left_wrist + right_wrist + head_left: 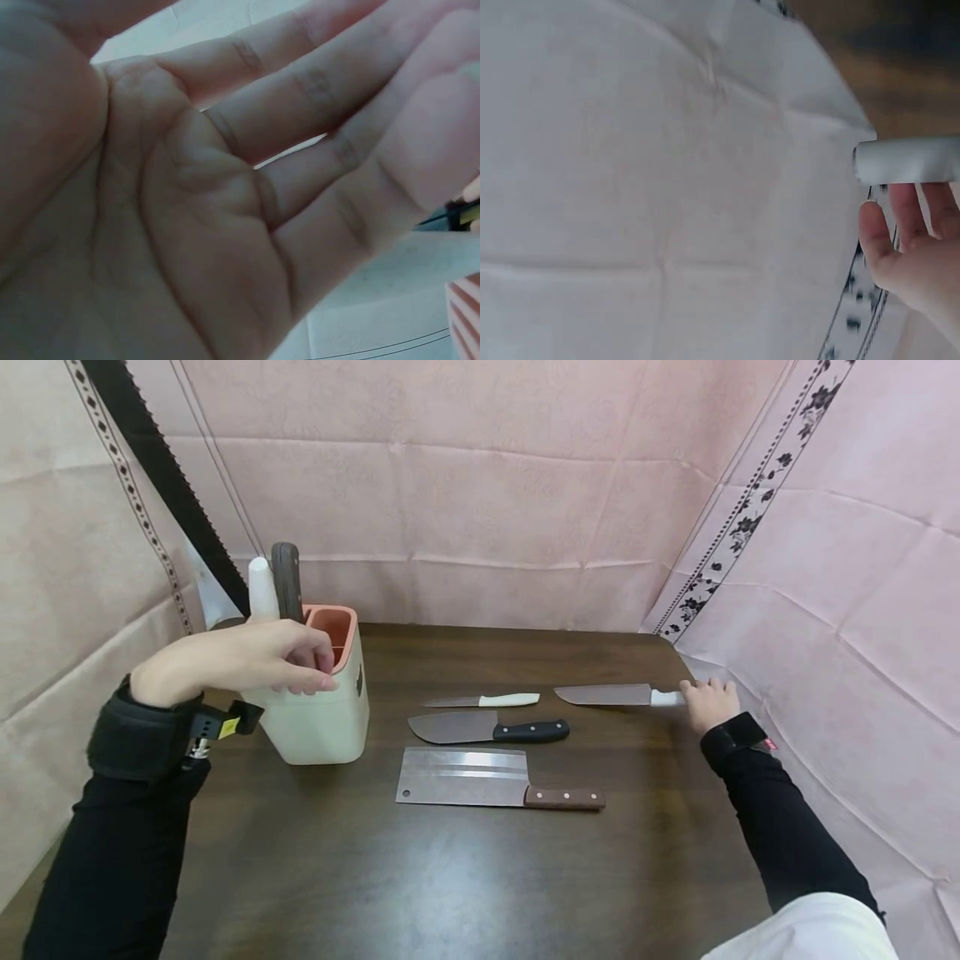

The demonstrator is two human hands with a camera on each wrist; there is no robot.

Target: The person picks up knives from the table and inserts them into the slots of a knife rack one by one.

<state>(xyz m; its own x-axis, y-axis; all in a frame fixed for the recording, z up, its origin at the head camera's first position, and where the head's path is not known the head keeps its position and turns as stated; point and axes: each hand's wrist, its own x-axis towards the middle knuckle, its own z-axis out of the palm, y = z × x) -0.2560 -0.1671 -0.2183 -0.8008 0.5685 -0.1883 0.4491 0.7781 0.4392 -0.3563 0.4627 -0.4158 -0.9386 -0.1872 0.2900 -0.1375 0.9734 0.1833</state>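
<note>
My left hand (pixel 247 660) is at the pale green knife holder (pixel 330 727), overlapping its top in the head view. Its fingers are relaxed and hold nothing; the left wrist view shows the bare palm (pixel 210 247). A white handle (pixel 262 587) and a dark grey handle (pixel 287 581) stand up from the holder. At the far right of the table, my right hand (pixel 712 703) holds the white handle (pixel 911 160) of a chef's knife (pixel 606 694), fingers passing behind it. The knife's blade points left; its handle is partly hidden under the hand.
Left of the right hand lie a small white-handled paring knife (pixel 510 700), a black-handled knife (pixel 532 732) and a wooden-handled cleaver (pixel 465 777), one before another. Pale patterned cloth (pixel 480 510) encloses the brown table (pixel 360 877) behind and at both sides.
</note>
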